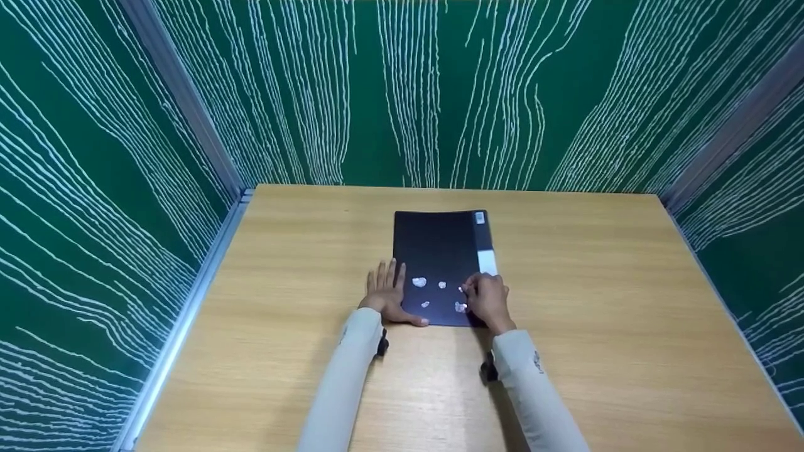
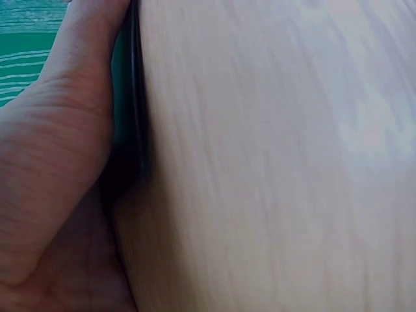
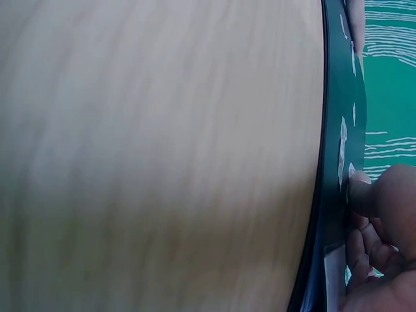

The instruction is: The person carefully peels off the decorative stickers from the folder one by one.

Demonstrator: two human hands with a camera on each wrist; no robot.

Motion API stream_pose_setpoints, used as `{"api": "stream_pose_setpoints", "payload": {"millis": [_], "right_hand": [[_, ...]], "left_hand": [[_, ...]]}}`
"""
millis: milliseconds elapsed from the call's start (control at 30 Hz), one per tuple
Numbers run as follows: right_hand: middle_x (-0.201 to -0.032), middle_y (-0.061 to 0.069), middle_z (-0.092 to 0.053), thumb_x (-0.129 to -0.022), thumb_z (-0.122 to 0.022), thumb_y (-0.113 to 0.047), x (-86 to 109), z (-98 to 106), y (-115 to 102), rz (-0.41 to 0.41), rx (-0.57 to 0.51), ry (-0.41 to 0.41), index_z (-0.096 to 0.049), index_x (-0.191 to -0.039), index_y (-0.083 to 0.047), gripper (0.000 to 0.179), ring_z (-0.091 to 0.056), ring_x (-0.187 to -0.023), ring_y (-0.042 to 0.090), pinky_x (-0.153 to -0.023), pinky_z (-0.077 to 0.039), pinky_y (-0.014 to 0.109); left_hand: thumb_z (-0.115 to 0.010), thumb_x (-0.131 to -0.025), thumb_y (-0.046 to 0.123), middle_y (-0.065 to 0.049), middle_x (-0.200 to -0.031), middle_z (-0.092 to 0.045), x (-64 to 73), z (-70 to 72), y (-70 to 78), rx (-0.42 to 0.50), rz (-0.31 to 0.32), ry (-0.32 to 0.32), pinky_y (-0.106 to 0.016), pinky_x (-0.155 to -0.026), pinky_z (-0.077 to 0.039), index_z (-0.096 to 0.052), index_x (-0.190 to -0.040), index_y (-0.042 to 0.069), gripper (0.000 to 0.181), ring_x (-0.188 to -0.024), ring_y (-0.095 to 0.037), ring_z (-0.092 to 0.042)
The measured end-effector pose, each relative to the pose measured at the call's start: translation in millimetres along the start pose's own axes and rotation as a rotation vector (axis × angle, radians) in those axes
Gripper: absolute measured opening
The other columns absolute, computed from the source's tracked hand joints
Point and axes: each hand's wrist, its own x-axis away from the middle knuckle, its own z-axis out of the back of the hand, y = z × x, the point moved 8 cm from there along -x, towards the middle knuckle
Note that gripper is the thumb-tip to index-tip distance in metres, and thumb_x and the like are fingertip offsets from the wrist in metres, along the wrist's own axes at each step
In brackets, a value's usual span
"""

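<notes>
A black folder [image 1: 433,242] lies on the table, with several small torn white scraps [image 1: 419,282] spread over its near half. My left hand [image 1: 384,295] rests flat on the folder's near left corner, fingers spread and thumb along the near edge. At the folder's right side, my right hand [image 1: 488,300] has curled fingers and pinches a small white scrap [image 3: 351,170] at the folder's surface. Most of that scrap is hidden by the thumb [image 3: 362,195]. Another white scrap [image 1: 461,307] lies just beside this hand.
A small white label [image 1: 480,217] is on the folder's far right corner, and a pale strip [image 1: 487,261] runs along its right edge. The wooden table [image 1: 301,251] is bordered by green panels [image 1: 364,125] with white wavy lines at the back and both sides.
</notes>
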Motion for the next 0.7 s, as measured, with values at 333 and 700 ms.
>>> {"api": "stream_pose_setpoints", "payload": {"millis": [333,700], "right_hand": [[-0.083,0.011,-0.070,-0.090,-0.069,-0.009,1.1,1.6,-1.0,0.060,0.022,0.078,-0.070,-0.082,-0.006,0.009,-0.059,-0.095,0.038,-0.085,-0.042,0.058],[-0.086,0.012,-0.071,-0.091,-0.068,-0.010,0.6,3.5,-2.3,0.053,0.022,0.064,-0.071,-0.084,-0.005,0.008,-0.059,-0.097,0.038,-0.087,-0.042,0.057]], "left_hand": [[-0.065,-0.064,0.087,-0.011,-0.166,0.022,-2.3,-3.3,-1.7,0.029,0.000,-0.021,-0.058,-0.123,0.008,0.015,-0.159,0.016,0.143,-0.154,-0.035,0.020],[-0.066,-0.060,0.089,-0.010,-0.167,0.019,-3.8,-1.6,-1.9,0.031,0.005,-0.009,-0.057,-0.124,0.006,0.013,-0.160,0.016,0.146,-0.155,-0.033,0.018]]}}
